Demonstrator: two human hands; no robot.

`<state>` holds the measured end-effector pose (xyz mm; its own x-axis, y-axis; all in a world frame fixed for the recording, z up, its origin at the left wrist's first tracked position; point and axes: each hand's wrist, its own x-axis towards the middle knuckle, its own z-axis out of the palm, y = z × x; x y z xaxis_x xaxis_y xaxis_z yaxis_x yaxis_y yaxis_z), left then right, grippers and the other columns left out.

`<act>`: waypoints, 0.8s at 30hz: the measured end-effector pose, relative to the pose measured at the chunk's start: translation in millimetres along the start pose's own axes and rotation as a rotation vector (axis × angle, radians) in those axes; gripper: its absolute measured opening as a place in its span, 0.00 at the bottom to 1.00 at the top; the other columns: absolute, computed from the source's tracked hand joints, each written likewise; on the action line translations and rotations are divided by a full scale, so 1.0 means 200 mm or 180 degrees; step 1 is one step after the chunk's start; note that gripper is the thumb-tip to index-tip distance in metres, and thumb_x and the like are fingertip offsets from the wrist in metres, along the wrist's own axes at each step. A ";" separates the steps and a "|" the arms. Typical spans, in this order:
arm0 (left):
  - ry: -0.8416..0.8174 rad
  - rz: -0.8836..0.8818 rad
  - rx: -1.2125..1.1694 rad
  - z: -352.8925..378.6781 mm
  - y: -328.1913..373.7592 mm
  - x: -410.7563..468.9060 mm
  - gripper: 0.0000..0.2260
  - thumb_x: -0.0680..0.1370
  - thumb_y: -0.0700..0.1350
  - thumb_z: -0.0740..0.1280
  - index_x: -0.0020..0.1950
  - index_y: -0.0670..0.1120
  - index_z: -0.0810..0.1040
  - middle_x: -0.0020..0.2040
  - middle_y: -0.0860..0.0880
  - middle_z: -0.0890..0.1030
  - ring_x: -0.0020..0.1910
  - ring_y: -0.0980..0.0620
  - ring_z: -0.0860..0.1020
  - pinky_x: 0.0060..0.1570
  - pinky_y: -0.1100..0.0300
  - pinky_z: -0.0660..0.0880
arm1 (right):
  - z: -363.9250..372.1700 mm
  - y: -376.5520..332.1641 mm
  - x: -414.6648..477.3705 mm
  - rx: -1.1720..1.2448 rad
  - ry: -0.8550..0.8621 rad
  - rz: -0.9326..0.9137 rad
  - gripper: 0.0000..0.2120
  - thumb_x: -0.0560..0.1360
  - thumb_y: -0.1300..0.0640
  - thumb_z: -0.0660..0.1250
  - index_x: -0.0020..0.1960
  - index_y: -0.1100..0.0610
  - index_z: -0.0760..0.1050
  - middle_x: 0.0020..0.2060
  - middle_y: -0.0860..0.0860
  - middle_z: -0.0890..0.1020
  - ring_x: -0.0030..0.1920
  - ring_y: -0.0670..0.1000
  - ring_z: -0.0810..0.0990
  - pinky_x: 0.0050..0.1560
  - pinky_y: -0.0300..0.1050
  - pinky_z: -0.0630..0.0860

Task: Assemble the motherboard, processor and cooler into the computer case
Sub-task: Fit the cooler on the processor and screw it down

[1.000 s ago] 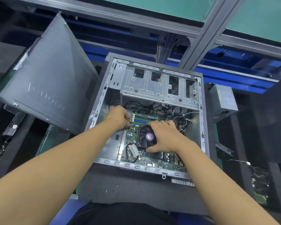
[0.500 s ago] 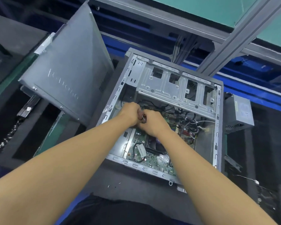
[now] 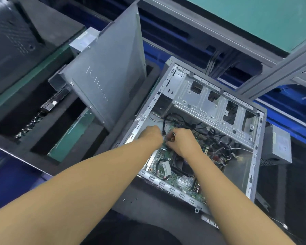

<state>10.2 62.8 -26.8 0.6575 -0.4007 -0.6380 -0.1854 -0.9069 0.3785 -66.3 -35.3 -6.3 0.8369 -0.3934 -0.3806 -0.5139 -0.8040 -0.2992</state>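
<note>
Left hand [image 3: 150, 135] and right hand [image 3: 183, 143] met knuckle to knuckle inside the open computer case [image 3: 255, 156], over the far left corner of the green motherboard [image 3: 166, 167]. The right hand's thumb and fingertips pinched a small dark plug [image 3: 171, 138]. The left hand's fingers were curled under and hidden by its own back, so whether it gripped anything could not be told, though a black cable [image 3: 163, 127] ran down to the spot where the two hands touched. The motherboard lay flat on the case floor, and the dark cooler [image 3: 179, 163] sat on it, partly covered by the right wrist. The processor was not visible and was presumably beneath the cooler. Loose wires [image 3: 224, 147] tangled to the right of the hands. The step appeared to be cabling, with the board and cooler already in place. The next move would call for lining the plug up with its header and pressing it straight down. A grey side panel [image 3: 109, 85] leaned to the left of the case above a black foam tray [image 3: 88, 137], and a power supply [image 3: 279, 147] sat just outside the right wall
</note>
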 end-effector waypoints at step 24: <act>-0.0095 -0.0452 -0.0289 0.00 0.02 0.00 0.07 0.74 0.40 0.72 0.51 0.42 0.77 0.49 0.44 0.81 0.47 0.44 0.82 0.40 0.57 0.78 | 0.02 -0.02 0.02 -0.0131 -0.0053 0.0129 0.05 0.76 0.61 0.70 0.47 0.62 0.82 0.44 0.58 0.83 0.48 0.58 0.79 0.48 0.49 0.79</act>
<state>10.4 58.7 -25.6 0.6502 -0.2744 -0.7085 -0.0246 -0.9396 0.3413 -62.3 -32.4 -9.9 0.8121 -0.4189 -0.4062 -0.5389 -0.8053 -0.2470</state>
